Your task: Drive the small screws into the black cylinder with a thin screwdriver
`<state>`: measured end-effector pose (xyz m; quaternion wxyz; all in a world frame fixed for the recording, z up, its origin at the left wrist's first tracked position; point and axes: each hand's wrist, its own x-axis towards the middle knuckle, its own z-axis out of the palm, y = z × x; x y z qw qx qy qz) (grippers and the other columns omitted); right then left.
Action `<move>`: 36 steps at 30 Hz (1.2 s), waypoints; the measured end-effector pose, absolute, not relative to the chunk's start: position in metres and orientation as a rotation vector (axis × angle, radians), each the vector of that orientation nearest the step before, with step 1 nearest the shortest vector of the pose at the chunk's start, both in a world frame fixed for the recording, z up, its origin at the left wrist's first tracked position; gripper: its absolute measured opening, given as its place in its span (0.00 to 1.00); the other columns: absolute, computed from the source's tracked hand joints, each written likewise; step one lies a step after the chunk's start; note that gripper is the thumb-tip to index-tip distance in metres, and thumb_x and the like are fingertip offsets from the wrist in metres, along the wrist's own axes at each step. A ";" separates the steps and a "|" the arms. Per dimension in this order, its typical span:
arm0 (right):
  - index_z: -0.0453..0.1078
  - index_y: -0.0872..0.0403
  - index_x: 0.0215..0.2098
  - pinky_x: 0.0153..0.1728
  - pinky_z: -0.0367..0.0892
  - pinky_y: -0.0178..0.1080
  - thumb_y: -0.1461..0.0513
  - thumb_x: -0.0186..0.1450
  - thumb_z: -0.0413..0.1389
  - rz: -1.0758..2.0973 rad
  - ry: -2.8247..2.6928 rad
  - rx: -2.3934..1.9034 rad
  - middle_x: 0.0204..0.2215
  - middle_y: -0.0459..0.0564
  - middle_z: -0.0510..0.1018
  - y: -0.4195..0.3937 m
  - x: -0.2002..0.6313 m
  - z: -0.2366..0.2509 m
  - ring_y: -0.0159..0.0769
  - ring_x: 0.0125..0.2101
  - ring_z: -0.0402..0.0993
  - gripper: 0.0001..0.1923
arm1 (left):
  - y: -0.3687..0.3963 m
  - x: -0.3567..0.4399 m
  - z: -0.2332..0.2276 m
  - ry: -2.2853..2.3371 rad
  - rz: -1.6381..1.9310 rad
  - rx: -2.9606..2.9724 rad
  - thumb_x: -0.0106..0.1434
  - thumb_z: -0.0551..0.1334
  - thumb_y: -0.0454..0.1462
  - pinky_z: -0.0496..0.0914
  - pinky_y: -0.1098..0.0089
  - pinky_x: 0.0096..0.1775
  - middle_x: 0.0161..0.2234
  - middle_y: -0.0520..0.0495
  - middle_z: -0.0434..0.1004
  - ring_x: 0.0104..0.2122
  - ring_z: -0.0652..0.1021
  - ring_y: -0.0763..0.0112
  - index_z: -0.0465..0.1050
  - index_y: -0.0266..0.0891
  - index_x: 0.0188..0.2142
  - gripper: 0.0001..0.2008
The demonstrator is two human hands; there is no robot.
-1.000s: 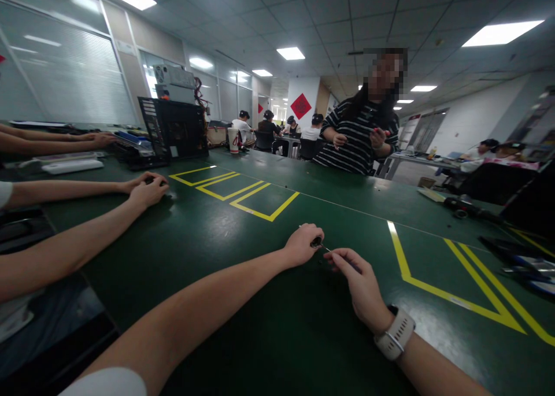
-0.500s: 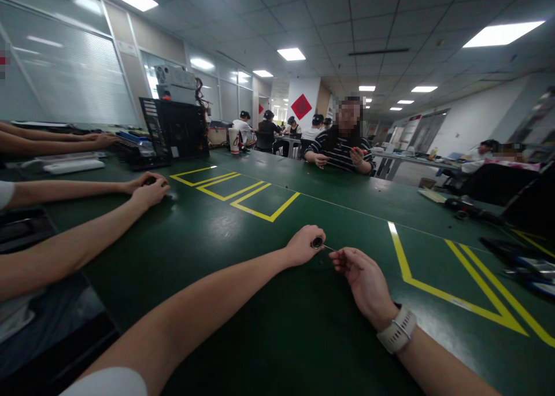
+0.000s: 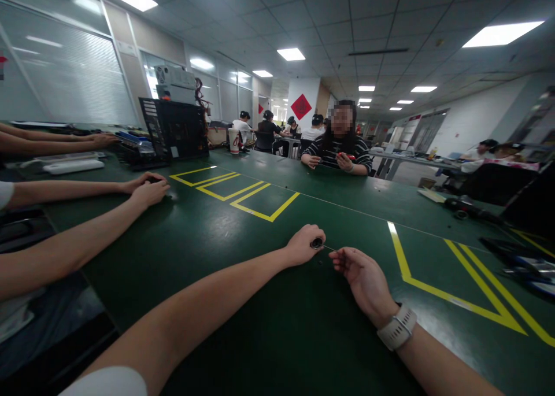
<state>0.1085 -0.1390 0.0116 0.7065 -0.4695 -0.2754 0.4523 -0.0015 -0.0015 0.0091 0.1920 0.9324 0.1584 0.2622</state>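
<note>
My left hand (image 3: pixel 303 244) is closed around a small screwdriver (image 3: pixel 317 243), whose dark round handle end shows between thumb and fingers. Its thin metal shaft runs right toward my right hand (image 3: pixel 362 277). The right hand's thumb and fingers pinch the shaft tip just above the green table (image 3: pixel 243 269). A white watch (image 3: pixel 396 328) sits on my right wrist. Whether a screw is at the tip I cannot tell.
Yellow tape outlines (image 3: pixel 236 193) mark the table ahead and to the right (image 3: pixel 455 274). A co-worker's arms (image 3: pixel 87 222) rest at left. A person in a striped shirt (image 3: pixel 336 153) sits across. A black computer case (image 3: pixel 173 127) stands far left; tools (image 3: pixel 463 207) lie at right.
The person across has gone from standing to sitting at the table. My hands shifted slightly; the right hand drew a little away along the shaft.
</note>
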 end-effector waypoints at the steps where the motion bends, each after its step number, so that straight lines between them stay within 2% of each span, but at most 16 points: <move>1: 0.73 0.54 0.25 0.33 0.65 0.40 0.60 0.54 0.57 1.008 -0.600 -1.042 0.27 0.51 0.77 -0.139 0.109 0.012 0.37 0.30 0.70 0.05 | -0.002 -0.002 0.010 0.441 0.734 2.614 0.55 0.61 0.32 0.63 0.70 0.37 0.31 0.49 0.68 0.35 0.67 0.70 0.66 0.37 0.28 0.02; 14: 0.72 0.55 0.25 0.31 0.63 0.38 0.60 0.53 0.59 0.959 -0.634 -1.037 0.26 0.50 0.77 -0.139 0.106 0.007 0.36 0.28 0.69 0.05 | 0.001 -0.001 0.006 0.516 0.764 2.665 0.55 0.58 0.30 0.62 0.70 0.36 0.32 0.49 0.68 0.35 0.67 0.69 0.67 0.37 0.29 0.02; 21: 0.72 0.54 0.23 0.31 0.63 0.39 0.59 0.53 0.58 0.810 -0.680 -1.149 0.23 0.49 0.76 -0.140 0.105 0.007 0.37 0.27 0.69 0.06 | 0.001 -0.002 0.004 0.663 0.756 2.584 0.55 0.56 0.28 0.63 0.69 0.36 0.33 0.49 0.67 0.36 0.67 0.69 0.68 0.37 0.30 0.05; 26: 0.72 0.54 0.20 0.32 0.61 0.40 0.58 0.54 0.57 0.734 -0.778 -1.292 0.22 0.49 0.76 -0.140 0.102 0.007 0.37 0.27 0.68 0.08 | 0.000 -0.002 0.006 0.741 0.788 2.513 0.56 0.59 0.32 0.64 0.68 0.37 0.33 0.49 0.68 0.36 0.68 0.69 0.67 0.38 0.31 0.02; 36: 0.71 0.54 0.22 0.31 0.62 0.40 0.58 0.55 0.56 0.680 -0.764 -1.310 0.23 0.49 0.75 -0.141 0.101 0.008 0.37 0.28 0.68 0.08 | -0.002 -0.001 0.008 0.716 0.696 2.558 0.54 0.61 0.34 0.64 0.68 0.36 0.32 0.49 0.69 0.35 0.69 0.68 0.68 0.38 0.31 0.03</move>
